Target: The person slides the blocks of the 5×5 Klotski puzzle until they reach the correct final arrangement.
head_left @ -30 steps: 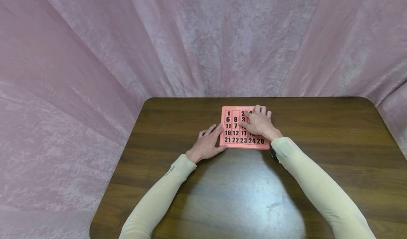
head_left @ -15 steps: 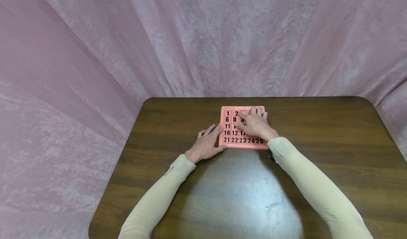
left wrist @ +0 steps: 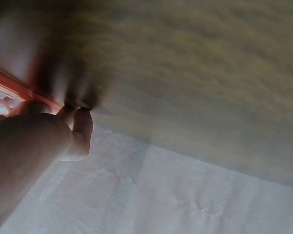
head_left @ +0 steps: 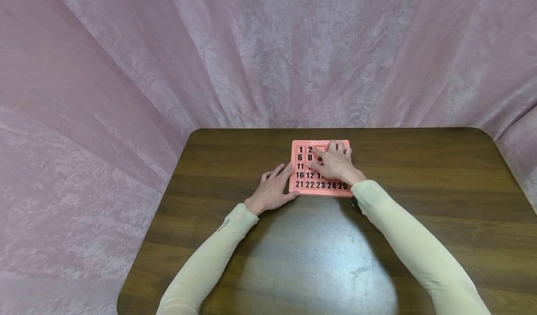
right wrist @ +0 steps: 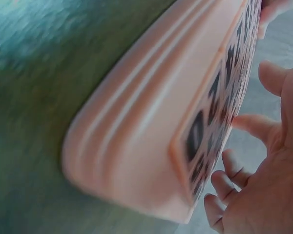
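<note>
A pink number slide puzzle (head_left: pixel 320 192) lies flat on the table, with black numerals on its square tiles. My right hand (head_left: pixel 337 163) reaches over its right side, index fingertip touching the 2 tile (head_left: pixel 309 150) in the top row. Its other fingers are spread and hide several tiles. My left hand (head_left: pixel 271 190) rests at the puzzle's left edge, fingers extended along the side and thumb at the near left corner. From the right wrist, the puzzle (right wrist: pixel 136 161) appears edge-on beside the right hand (right wrist: pixel 263 180). The left wrist view catches the left hand (left wrist: pixel 49 131) against the pink edge.
The brown wooden table (head_left: pixel 440 189) has rounded corners and a bright glare patch near its front. Pink velvet curtain (head_left: pixel 293 49) hangs behind and to the left of it. Pale sleeves cover both forearms.
My right hand has moved left, and the 2 tile has slid with it from the third column to the second. The gap now lies right of it. The left hand stays put.
</note>
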Demonstrator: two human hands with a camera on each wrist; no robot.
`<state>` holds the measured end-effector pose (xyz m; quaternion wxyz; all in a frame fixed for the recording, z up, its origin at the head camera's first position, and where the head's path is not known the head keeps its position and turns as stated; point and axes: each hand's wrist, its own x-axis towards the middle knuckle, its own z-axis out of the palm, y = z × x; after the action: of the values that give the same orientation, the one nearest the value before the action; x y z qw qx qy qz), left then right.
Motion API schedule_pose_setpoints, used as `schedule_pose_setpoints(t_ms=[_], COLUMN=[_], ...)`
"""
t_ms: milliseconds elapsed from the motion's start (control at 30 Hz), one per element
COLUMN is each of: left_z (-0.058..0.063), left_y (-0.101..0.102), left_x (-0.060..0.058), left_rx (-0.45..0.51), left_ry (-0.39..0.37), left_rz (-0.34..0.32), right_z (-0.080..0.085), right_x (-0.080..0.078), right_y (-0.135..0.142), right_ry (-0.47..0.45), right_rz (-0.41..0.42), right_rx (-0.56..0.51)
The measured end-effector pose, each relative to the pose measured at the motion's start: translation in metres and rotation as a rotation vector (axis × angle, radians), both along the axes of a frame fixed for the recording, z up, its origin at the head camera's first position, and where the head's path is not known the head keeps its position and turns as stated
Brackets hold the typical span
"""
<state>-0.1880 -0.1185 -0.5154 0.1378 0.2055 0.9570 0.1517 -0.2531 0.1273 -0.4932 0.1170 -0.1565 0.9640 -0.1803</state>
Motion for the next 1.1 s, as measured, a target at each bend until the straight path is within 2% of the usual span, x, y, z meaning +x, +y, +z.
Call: schedule_pose_setpoints(t_ms=[133, 433, 700, 1100], left_z=[0.001, 0.003, 0.0, 0.0], left_y=[-0.002, -0.006, -0.004, -0.002], left_x=[-0.001, -0.005, -0.004, -0.002], left_rx=[0.01, -0.009, -0.002, 0.0], left_ry=[-0.01, 0.009, 0.001, -0.008], left_rz=[-0.005, 0.01, 0.001, -0.006], right_z=[0.001, 0.004, -0.001, 0.001], right_x=[0.007, 0.031, 0.032, 0.038], right_y=[0.007, 0.019, 0.02, 0.017], right_ry=[0.046, 0.112, 0.124, 0.138], right_rz=[0.009, 0.066, 0.07, 0.052], right_rx=[-0.011, 0.047, 0.079, 0.091])
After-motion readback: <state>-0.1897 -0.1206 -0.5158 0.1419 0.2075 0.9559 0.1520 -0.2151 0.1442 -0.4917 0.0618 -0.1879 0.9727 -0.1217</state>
